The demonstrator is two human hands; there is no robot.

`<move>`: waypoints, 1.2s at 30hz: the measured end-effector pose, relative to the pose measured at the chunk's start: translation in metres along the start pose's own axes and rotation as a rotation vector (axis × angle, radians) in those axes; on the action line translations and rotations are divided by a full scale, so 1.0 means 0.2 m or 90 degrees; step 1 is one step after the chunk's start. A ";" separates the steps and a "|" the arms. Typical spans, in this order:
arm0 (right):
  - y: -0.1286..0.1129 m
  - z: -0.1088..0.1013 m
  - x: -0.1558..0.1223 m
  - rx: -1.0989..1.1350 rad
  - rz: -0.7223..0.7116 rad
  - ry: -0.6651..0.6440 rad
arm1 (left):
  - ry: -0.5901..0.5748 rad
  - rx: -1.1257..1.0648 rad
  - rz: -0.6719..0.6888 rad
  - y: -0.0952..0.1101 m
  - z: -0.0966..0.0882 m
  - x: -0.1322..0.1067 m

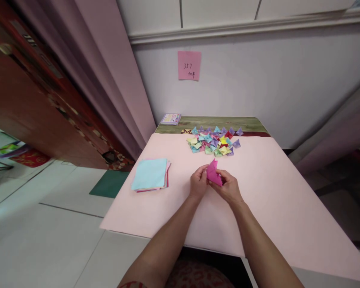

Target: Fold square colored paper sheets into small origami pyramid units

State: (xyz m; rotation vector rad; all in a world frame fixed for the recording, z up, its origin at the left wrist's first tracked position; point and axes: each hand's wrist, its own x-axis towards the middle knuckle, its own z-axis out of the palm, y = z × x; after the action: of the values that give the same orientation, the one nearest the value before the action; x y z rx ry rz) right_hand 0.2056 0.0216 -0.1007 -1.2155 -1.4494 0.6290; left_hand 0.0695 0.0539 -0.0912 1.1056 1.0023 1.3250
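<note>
A folded magenta paper piece [213, 173] is held just above the pink table cover [273, 192], pinched from both sides. My left hand [199, 182] grips its left edge and my right hand [229, 187] grips its lower right side, fingers closed on it. Beyond my hands lies a heap of several small folded paper shapes [215, 141] in purple, blue, yellow, green and red. To the left of my hands sits a stack of flat square paper sheets [151, 175] with a light blue sheet on top.
A small packet of paper [171, 119] lies at the table's far left corner on a green wood-pattern surface. A pink note [189, 65] is stuck on the wall. Pink curtains [114, 76] hang at the left, a dark wooden door beside them. Tiled floor and a green mat [110, 184] lie left of the table.
</note>
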 end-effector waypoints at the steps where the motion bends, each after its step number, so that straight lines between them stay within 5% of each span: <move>1: 0.00 0.00 0.00 -0.008 -0.002 0.000 | 0.008 0.001 0.010 0.00 0.00 0.00; 14: -0.08 0.00 -0.02 -0.334 -0.113 -0.010 | 0.011 0.064 0.028 0.02 0.00 -0.01; 28: -0.05 -0.01 0.00 0.028 0.158 0.063 | -0.119 -0.051 -0.042 0.05 0.01 -0.02; 36: -0.05 -0.01 0.03 0.242 0.198 0.166 | -0.098 -0.043 -0.076 0.06 0.02 -0.04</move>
State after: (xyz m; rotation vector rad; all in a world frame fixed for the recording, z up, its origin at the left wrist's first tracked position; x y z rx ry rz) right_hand 0.2052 0.0236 -0.0897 -1.1742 -0.8820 0.8763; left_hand 0.0707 0.0461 -0.0799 1.0633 0.8896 1.1516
